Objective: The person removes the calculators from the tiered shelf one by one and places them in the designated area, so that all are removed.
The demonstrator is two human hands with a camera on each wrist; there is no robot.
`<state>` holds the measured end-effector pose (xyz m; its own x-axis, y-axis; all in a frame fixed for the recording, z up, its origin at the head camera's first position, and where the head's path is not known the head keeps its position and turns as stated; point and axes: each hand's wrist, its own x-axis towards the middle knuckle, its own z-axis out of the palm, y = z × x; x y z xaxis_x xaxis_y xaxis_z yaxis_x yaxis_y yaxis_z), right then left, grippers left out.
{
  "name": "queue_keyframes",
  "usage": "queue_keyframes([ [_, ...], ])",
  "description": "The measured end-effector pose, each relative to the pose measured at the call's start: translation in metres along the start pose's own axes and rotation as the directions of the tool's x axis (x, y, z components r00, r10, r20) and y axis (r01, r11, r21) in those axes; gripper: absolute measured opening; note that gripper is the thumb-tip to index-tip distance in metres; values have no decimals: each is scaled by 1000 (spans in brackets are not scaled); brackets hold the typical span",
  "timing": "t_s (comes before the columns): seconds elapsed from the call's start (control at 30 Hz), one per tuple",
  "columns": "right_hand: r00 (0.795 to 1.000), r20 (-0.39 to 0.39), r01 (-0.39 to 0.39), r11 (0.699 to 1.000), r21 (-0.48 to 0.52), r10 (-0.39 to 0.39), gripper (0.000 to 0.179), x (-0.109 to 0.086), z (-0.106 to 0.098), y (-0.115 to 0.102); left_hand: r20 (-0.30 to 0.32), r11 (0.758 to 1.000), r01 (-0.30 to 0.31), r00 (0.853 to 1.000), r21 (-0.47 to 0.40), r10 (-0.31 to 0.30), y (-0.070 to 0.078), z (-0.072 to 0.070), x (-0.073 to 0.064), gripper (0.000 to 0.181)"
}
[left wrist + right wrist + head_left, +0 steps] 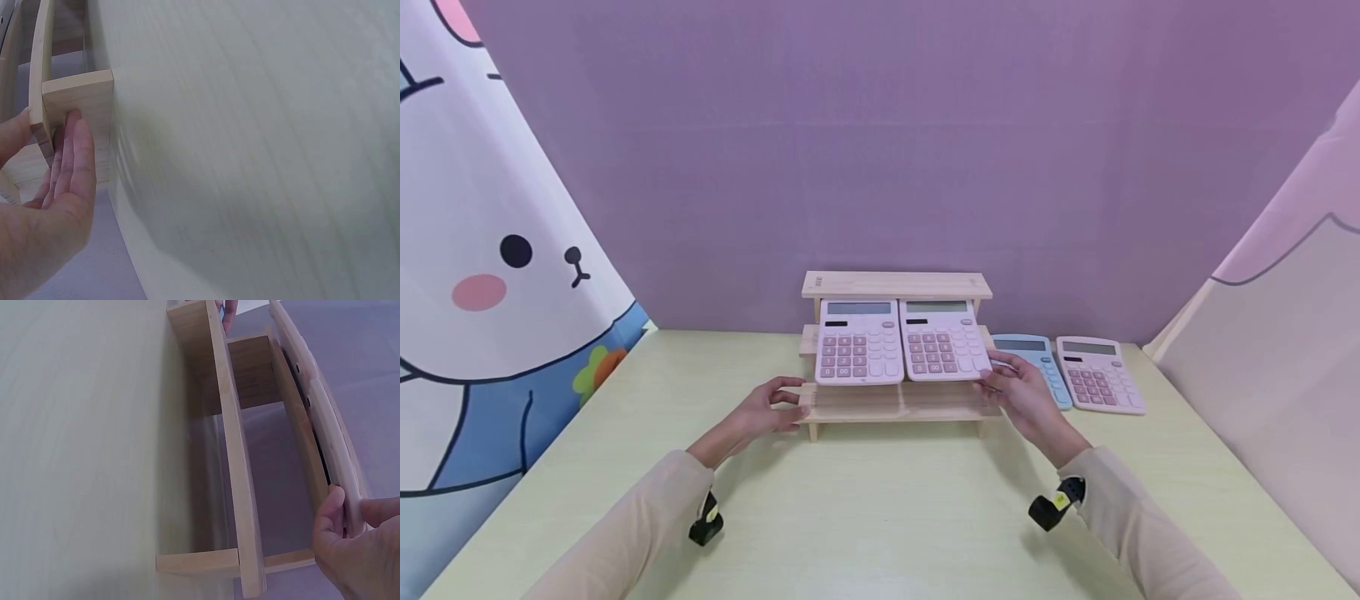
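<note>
Backdrop [910, 150]: purple cloth, faintly creased, filling the upper middle of the frame. Table [910, 517]: pale yellow-green, light grain, across the lower half. Printed hanging [512, 350]: white cartoon animal (pink cheek, blue garment), left side. Pink-and-white hanging [1285, 350]: right side, one dark outline. Wooden stand [898, 402]: stepped, pale, centre of the frame, on the table. First pink calculator [860, 343] and second pink calculator [945, 340]: side by side, leaning on the stand, centre. Third pink calculator [1099, 375] and blue calculator [1033, 362]: on the table, right of centre. Left hand [773, 408]: thumb and fingers gripping the left end of the stand's lowest board. Right hand [1026, 396]: pinching the lower right corner of the second pink calculator.

Hidden or cut off: both hangings run out of frame; sleeves [617, 525] leave by the bottom edge; the stand's middle board is mostly behind the two leaning calculators; the blue calculator is partly covered by the right hand. In the right wrist view, only the left hand's fingertips show, at top; lettering on the stand's top board is too small to read.
</note>
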<state>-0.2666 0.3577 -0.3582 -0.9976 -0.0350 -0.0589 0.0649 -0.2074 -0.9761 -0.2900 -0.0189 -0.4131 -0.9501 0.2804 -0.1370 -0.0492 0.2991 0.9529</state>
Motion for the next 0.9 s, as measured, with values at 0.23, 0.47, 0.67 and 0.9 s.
queue_keyframes([
  [0.23,1000,-11,-6,1000,8,6,46,-1,1,-1,1,1000,2,1000,0,-2,2,1,-1,61],
  [0.47,1000,-11,-1,1000,12,1,48,-1,1,1,-8,1000,18,1000,2,-18,2,1,-1,60],
  [0.67,1000,-18,4,1000,20,-4,51,-2,2,2,-10,1000,20,1000,14,-19,3,1,-1,60],
  [0.9,1000,-20,1,998,56,0,46,-4,2,4,-7,999,22,1000,25,-22,2,1,1,60],
])
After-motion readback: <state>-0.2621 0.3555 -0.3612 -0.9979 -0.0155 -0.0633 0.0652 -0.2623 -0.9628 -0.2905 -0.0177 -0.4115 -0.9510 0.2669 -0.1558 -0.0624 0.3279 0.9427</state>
